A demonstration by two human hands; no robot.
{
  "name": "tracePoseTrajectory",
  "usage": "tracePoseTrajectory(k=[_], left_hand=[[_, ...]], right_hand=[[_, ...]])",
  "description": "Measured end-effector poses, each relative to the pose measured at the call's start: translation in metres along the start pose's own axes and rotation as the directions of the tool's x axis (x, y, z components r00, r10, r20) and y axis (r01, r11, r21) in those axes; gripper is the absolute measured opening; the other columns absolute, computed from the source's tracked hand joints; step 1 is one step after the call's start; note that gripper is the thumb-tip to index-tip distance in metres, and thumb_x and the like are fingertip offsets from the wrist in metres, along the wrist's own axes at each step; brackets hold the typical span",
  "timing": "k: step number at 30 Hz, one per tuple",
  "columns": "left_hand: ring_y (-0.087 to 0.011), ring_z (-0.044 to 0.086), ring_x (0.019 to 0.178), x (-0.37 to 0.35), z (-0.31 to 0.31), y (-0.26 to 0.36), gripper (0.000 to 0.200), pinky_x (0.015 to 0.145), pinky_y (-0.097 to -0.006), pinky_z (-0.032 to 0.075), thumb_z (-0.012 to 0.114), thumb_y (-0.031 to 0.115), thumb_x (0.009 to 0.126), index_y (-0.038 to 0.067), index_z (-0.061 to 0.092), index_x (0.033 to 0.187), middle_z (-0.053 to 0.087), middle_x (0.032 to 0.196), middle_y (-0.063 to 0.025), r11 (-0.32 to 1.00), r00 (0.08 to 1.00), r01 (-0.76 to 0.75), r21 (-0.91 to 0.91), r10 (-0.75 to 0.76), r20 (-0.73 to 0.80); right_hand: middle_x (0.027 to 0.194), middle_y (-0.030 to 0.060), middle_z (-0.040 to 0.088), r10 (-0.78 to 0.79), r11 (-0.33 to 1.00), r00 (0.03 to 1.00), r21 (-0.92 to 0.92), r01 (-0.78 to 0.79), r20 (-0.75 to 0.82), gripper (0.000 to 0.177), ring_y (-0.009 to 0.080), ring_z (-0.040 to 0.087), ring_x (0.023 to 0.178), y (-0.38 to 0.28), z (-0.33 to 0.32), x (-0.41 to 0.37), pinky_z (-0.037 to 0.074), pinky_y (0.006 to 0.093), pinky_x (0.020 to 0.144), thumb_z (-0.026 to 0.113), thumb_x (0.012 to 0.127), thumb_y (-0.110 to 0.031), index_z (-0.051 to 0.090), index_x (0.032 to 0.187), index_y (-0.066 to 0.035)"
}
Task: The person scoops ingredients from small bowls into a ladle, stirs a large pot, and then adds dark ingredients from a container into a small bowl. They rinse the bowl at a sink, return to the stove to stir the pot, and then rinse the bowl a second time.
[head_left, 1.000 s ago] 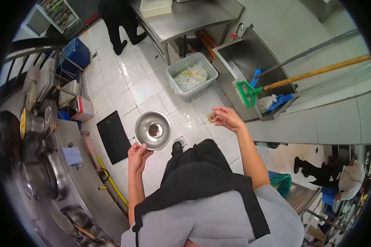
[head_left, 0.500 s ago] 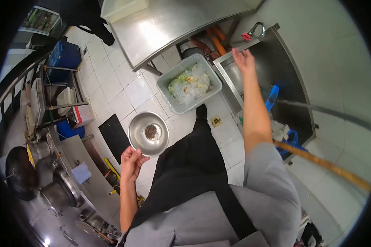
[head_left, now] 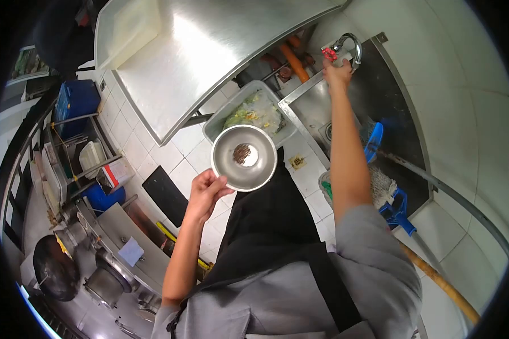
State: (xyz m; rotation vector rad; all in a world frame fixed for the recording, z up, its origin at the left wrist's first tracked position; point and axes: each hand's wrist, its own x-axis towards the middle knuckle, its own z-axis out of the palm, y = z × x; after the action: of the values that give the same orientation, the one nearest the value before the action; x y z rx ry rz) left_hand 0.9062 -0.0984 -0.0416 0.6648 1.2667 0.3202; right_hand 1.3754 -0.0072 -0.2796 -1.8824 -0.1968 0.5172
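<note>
**Metal bowl (head_left: 262,169) held by left hand (head_left: 207,192), red tap handle (head_left: 330,54) reached by right hand (head_left: 337,73)**

The bowl's rim is pinched between the thumb and bent fingers of the left hand, at the side nearest the body. The bowl is held up in front of the apron (head_left: 268,217), its open side facing upward. Inside, a small heap of dark brown bits (head_left: 241,153) is gathered on the bottom, a little left of the middle.

The right arm is stretched out across the sink (head_left: 401,135), and the right hand is placed at the red handle, beside the curved spout (head_left: 356,50). Whether the handle is gripped or only touched cannot be told.

Beyond the bowl, a grey bin (head_left: 289,134) is partly hidden by it; green, yellow and pale scraps (head_left: 260,110) are contained there. A blue plastic tool (head_left: 373,141) and a stringy mop head (head_left: 382,183) are seen by the sink, to the right of the right forearm.

Farther out, a clear plastic tub (head_left: 131,28) is set on a metal table (head_left: 192,73). To the left, a black mat (head_left: 165,195) is laid on the tiled floor (head_left: 184,175), and a pale cloth (head_left: 131,251) is left on a counter (head_left: 116,229).
</note>
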Motion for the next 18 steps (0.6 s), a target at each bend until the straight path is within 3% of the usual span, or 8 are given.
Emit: tracePoseTrajectory(k=[1, 3, 6, 9, 11, 13, 15, 18], left_hand=[[-0.0115, 0.067, 0.073, 0.017, 0.008, 0.001, 0.010, 0.073, -0.0305, 0.062, 0.066, 0.009, 0.094, 0.004, 0.060, 0.089, 0.061, 0.079, -0.0012, 1.000, 0.999, -0.012, 0.020, 0.011, 0.031], [-0.0123, 0.065, 0.071, 0.053, 0.030, 0.006, 0.016, 0.072, -0.0306, 0.062, 0.068, 0.010, 0.093, 0.003, 0.056, 0.085, 0.059, 0.078, -0.0020, 0.999, 0.998, -0.001, 0.044, -0.002, 0.061], [-0.0118, 0.064, 0.070, 0.100, 0.058, 0.009, 0.016, 0.071, -0.0307, 0.062, 0.067, 0.010, 0.094, 0.004, 0.056, 0.084, 0.059, 0.078, -0.0018, 1.000, 0.991, -0.003, 0.005, 0.003, 0.130], [-0.0125, 0.066, 0.070, 0.132, 0.081, 0.020, 0.016, 0.070, -0.0300, 0.063, 0.066, 0.009, 0.095, 0.005, 0.055, 0.084, 0.061, 0.078, -0.0027, 1.000, 0.984, -0.013, -0.003, 0.013, 0.177], [-0.0135, 0.067, 0.071, 0.143, 0.090, 0.022, 0.014, 0.070, -0.0299, 0.063, 0.065, 0.009, 0.095, 0.005, 0.056, 0.084, 0.063, 0.080, -0.0036, 1.000, 0.982, -0.007, -0.007, 0.009, 0.186], [-0.0145, 0.070, 0.073, 0.153, 0.096, 0.025, 0.012, 0.072, -0.0304, 0.063, 0.065, 0.008, 0.095, 0.005, 0.058, 0.086, 0.066, 0.082, -0.0046, 1.000, 0.981, 0.002, -0.018, 0.001, 0.195], [-0.0163, 0.070, 0.073, 0.162, 0.105, 0.029, 0.014, 0.069, -0.0297, 0.063, 0.064, 0.007, 0.095, 0.005, 0.056, 0.084, 0.065, 0.081, -0.0056, 1.000, 0.982, -0.005, -0.016, 0.008, 0.191], [-0.0179, 0.071, 0.070, 0.174, 0.124, 0.032, 0.018, 0.064, -0.0290, 0.063, 0.063, 0.005, 0.095, 0.005, 0.053, 0.081, 0.063, 0.077, -0.0060, 1.000, 0.982, 0.000, -0.030, 0.006, 0.189]], right_hand=[[0.092, 0.0134, 0.068, 0.012, 1.000, 0.999, -0.017, -0.011, 0.042, 0.052, 0.0190, 0.065, 0.062, -0.008, -0.017, -0.011, 0.053, 0.0286, 0.052, 0.077, 0.082, -0.009, 0.052, 0.125, 0.003], [0.088, 0.0121, 0.069, 0.236, 0.876, 0.916, 0.336, -0.345, 0.326, 0.046, 0.0187, 0.065, 0.061, -0.039, -0.049, -0.029, 0.052, 0.0278, 0.051, 0.077, 0.082, -0.010, 0.056, 0.119, 0.005], [0.082, 0.0157, 0.068, 0.193, 0.979, 0.858, -0.041, -0.198, 0.476, 0.028, 0.0314, 0.066, 0.065, -0.025, -0.070, -0.006, 0.057, 0.0403, 0.064, 0.072, 0.086, -0.019, 0.065, 0.100, 0.004], [0.070, 0.0072, 0.066, 0.182, 0.718, 0.880, -0.671, 0.186, 0.438, 0.008, 0.0169, 0.061, 0.054, -0.055, -0.066, 0.000, 0.049, 0.0285, 0.048, 0.068, 0.089, -0.013, 0.067, 0.089, -0.005], [0.066, 0.0065, 0.064, 0.156, 0.601, 0.761, -0.672, 0.432, 0.629, 0.013, 0.0176, 0.061, 0.052, -0.058, -0.076, 0.001, 0.049, 0.0316, 0.049, 0.068, 0.088, -0.016, 0.067, 0.081, -0.006], [0.063, 0.0059, 0.063, 0.164, 0.718, 0.734, -0.590, 0.369, 0.659, 0.016, 0.0180, 0.061, 0.051, -0.048, -0.079, 0.005, 0.050, 0.0337, 0.051, 0.069, 0.087, -0.020, 0.067, 0.079, -0.006], [0.062, 0.0054, 0.063, 0.229, 0.935, 0.804, -0.353, -0.025, 0.548, 0.017, 0.0181, 0.061, 0.051, -0.040, -0.075, 0.008, 0.051, 0.0350, 0.052, 0.071, 0.084, -0.022, 0.067, 0.082, -0.005], [0.071, 0.0053, 0.067, 0.049, 0.689, 0.842, -0.628, 0.360, 0.537, 0.015, 0.0180, 0.063, 0.057, -0.043, -0.073, 0.008, 0.053, 0.0335, 0.057, 0.068, 0.085, -0.015, 0.067, 0.098, -0.007]])
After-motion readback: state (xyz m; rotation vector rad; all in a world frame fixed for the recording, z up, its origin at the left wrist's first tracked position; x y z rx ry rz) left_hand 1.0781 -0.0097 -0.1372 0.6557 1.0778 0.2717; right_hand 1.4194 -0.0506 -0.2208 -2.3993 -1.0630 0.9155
